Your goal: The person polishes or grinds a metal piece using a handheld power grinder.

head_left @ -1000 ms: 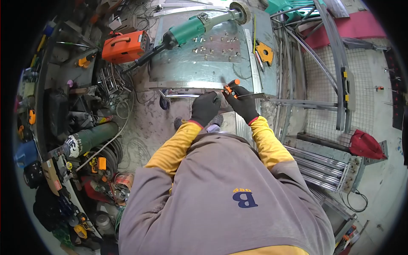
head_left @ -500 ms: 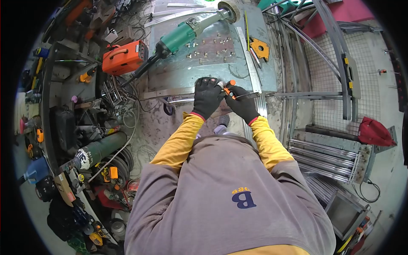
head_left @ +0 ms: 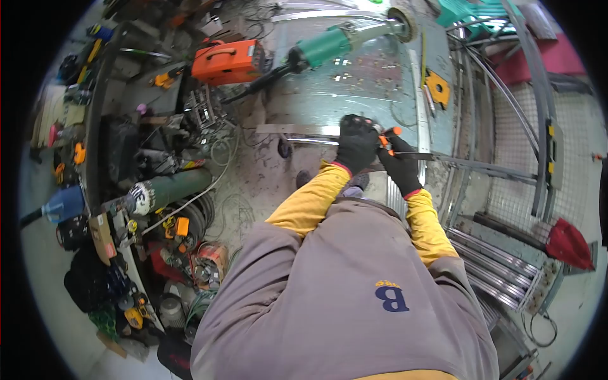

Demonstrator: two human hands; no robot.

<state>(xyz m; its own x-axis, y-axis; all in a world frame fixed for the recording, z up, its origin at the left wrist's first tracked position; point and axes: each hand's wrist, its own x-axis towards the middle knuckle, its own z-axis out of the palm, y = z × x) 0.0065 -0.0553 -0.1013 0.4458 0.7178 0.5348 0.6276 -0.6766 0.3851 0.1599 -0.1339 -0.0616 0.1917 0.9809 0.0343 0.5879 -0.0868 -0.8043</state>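
My left hand [head_left: 356,144], in a black glove, is closed at the near edge of the metal-topped table [head_left: 297,114]. Its fingertips lie over that edge, and what they grip is hidden. Right beside it, my right hand [head_left: 400,168], also gloved, is wrapped around an orange-handled tool [head_left: 396,132]. A thin dark bar [head_left: 415,156] sticks out to the right from this hand. The two hands almost touch, with the tool's orange parts between them. Along the table edge, a flat metal strip [head_left: 297,130] runs up to my left hand.
A green angle grinder [head_left: 323,47] lies across the table among small metal pieces. An orange machine [head_left: 228,61] stands at its left. To the right are a long metal strip [head_left: 419,95], a yellow magnetic square [head_left: 437,90] and a steel frame [head_left: 538,95]. A gas cylinder [head_left: 171,190] lies lower left.
The head view has turned left, so the table and hands appear farther right. Both hands remain together at the table edge, and the right hand keeps its hold on the tool.
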